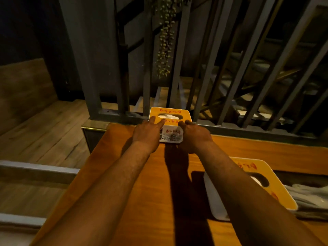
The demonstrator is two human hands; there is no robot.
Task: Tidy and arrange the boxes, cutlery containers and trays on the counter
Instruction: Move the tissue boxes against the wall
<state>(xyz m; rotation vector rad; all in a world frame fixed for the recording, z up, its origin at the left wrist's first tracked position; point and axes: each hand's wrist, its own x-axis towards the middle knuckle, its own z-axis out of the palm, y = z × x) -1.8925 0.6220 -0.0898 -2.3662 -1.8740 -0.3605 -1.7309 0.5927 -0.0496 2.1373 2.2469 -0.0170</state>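
Note:
A white tissue box with an orange lid [169, 113] stands at the far edge of the orange wooden counter [138, 183], right against the grey railing. My left hand [147, 132] grips its left side, fingers lying on the lid. Its right side is held by my right hand [194, 134]. White tissue shows in the lid's oval slot. A second tissue box of the same kind [252, 176] sits near my right forearm, which hides part of it.
Slanted grey metal bars [209, 77] rise behind the counter, with a hanging green plant [166, 41] among them. Pale folded wrappers or cloth [312, 197] lie at the right edge. Wooden flooring [44, 132] drops away to the left.

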